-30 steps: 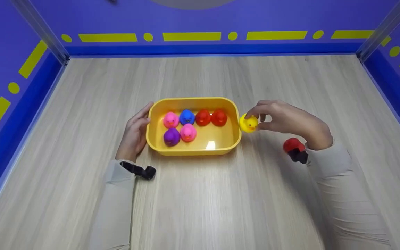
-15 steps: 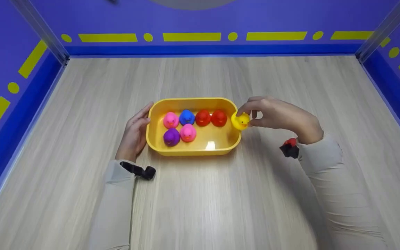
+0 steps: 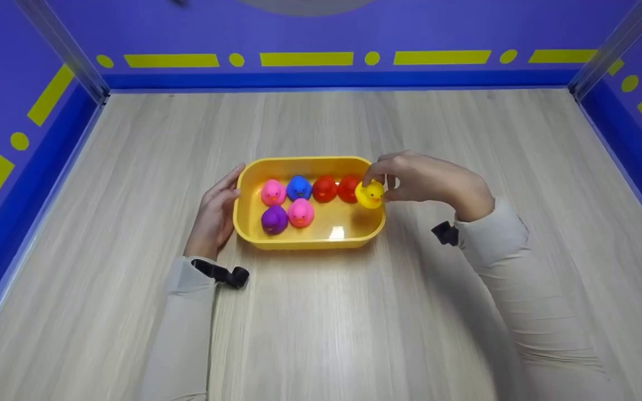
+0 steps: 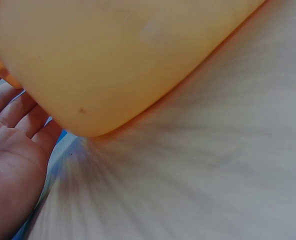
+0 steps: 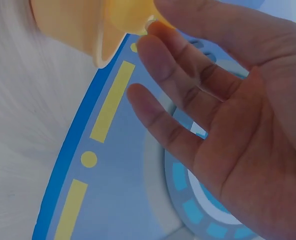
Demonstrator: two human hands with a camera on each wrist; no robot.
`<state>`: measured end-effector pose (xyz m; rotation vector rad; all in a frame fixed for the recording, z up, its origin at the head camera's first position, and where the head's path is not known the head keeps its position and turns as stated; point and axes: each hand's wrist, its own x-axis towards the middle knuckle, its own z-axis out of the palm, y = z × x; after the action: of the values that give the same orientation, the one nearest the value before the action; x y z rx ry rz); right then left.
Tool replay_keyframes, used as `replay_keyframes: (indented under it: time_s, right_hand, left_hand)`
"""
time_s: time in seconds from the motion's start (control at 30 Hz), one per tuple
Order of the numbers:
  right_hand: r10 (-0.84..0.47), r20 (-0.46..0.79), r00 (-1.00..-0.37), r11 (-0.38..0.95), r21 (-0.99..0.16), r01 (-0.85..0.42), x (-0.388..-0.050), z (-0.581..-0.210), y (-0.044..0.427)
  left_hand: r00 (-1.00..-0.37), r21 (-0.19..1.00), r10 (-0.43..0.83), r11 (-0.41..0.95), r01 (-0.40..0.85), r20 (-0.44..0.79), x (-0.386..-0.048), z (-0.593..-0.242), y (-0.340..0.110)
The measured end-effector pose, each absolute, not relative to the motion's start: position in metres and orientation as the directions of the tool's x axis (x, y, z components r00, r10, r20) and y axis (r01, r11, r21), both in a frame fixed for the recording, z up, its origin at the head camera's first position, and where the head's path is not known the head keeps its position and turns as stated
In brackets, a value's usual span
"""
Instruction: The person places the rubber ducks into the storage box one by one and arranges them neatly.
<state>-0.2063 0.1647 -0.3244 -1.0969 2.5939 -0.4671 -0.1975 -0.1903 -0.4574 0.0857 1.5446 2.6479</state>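
Note:
My right hand (image 3: 429,178) pinches a yellow rubber duck (image 3: 369,195) between thumb and fingertips, at the right end of a yellow tub (image 3: 310,238). In the head view the duck overlaps the tub's inside and partly covers a red duck (image 3: 348,188). In the right wrist view the yellow duck (image 5: 133,15) shows only in part, beside the rim. My left hand (image 3: 215,211) rests against the tub's left end with its fingers fairly straight; in the left wrist view those fingers (image 4: 30,117) lie along the tub wall (image 4: 103,65).
Inside the tub sit another red duck (image 3: 324,189), a blue duck (image 3: 299,189), a purple duck (image 3: 274,219) and two pink ducks, one at the back (image 3: 273,192) and one nearer (image 3: 301,213). Blue-purple walls (image 3: 310,33) enclose the wood-look table (image 3: 321,312).
My right hand has carried the yellow duck left, from outside the tub's right end to over its inside. A red duck near my right wrist is now hidden. The left hand stays put.

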Motion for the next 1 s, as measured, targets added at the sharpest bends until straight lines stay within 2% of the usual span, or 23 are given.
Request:
replay_keyframes:
  time_s: [0.33,0.53,1.0]
  right_hand:
    - [-0.699,-0.237,-0.675,0.708,-0.361,-0.606,-0.210,-0.318,0.137]
    - [-0.687,-0.310,-0.657,0.724,-0.360,-0.588,-0.215,-0.318,0.123]
    - [-0.555,-0.483,-0.677,0.832,-0.314,-0.458,-0.227,-0.328,0.092]
  left_hand:
    - [-0.995,0.867,0.096,-0.497,-0.039,0.010,-0.197,-0.458,-0.192]
    - [-0.995,0.869,0.096,-0.493,-0.038,0.011,-0.198,-0.459,-0.192]
    - [-0.995,0.871,0.099,-0.491,-0.026,0.025,-0.198,-0.458,-0.191]
